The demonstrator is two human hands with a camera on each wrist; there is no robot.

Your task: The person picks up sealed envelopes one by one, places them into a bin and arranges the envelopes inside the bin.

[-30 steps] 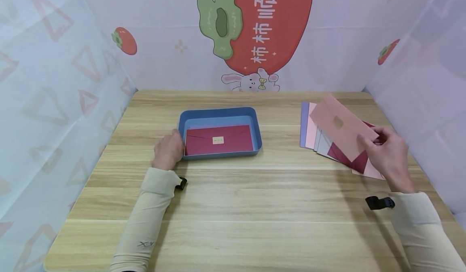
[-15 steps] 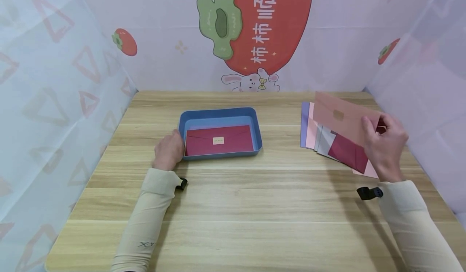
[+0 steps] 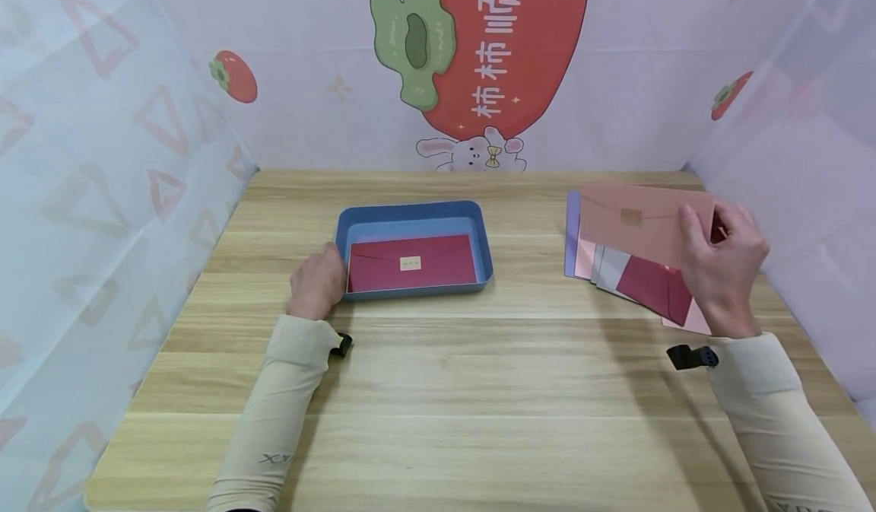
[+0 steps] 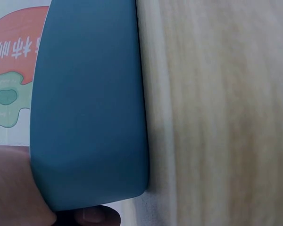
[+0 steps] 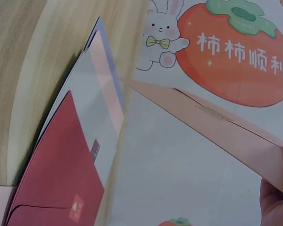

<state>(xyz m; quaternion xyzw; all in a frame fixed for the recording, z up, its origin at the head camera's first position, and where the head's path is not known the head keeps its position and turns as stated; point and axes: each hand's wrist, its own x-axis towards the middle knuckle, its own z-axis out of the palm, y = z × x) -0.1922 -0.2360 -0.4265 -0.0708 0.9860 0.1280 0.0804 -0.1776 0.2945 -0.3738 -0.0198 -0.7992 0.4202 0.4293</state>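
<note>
With thumb and fingers, my right hand (image 3: 727, 272) pinches the right end of a salmon-pink envelope (image 3: 609, 227), raised above a fanned pile. In the right wrist view this envelope (image 5: 188, 113) is seen nearly edge-on, apart from the pile. The pile holds a dark red envelope (image 3: 653, 287), a white one (image 3: 611, 270), a lavender one (image 3: 572, 246) and pale pink ones, partly covered. My left hand (image 3: 316, 280) grips the left side of a blue tray (image 3: 487, 257). Inside the tray lies a dark red envelope (image 3: 376, 268) with a cream seal, over something lavender.
The wooden table (image 3: 452, 398) runs to a patterned cloth backdrop (image 3: 308, 131) behind and on both sides. The tray stands left of centre and the pile lies towards the right edge. Black straps (image 3: 693, 357) sit at the wrists.
The salmon-pink envelope has turned from a slant to nearly level, and my right hand has moved slightly up and to the left. The left hand and the tray have stayed in place.
</note>
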